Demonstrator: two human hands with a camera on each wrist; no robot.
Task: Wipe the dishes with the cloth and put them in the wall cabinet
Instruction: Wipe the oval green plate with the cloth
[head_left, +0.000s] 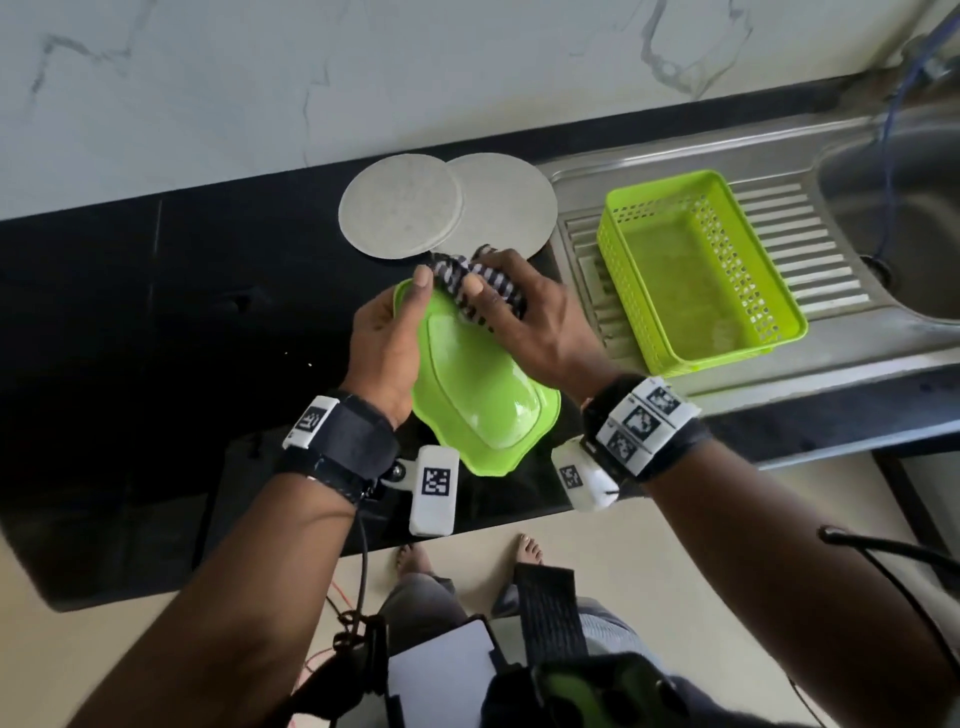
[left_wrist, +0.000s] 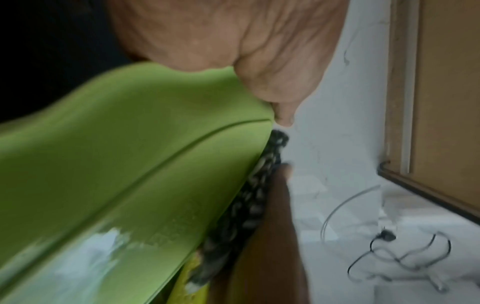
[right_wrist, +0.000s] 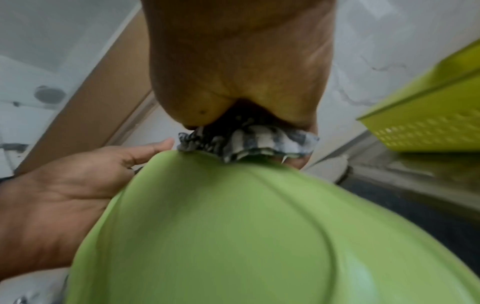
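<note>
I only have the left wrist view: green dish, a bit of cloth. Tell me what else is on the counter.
Observer: Two grey plates overlap on the counter, behind the dish.
Operator: Say where the basket is.
Observer: An empty green basket stands on the drainboard, right of the dish.
Operator: Report the right hand.
Observer: The right hand presses the striped cloth on the dish's far end; the left hand grips its left rim.
</note>
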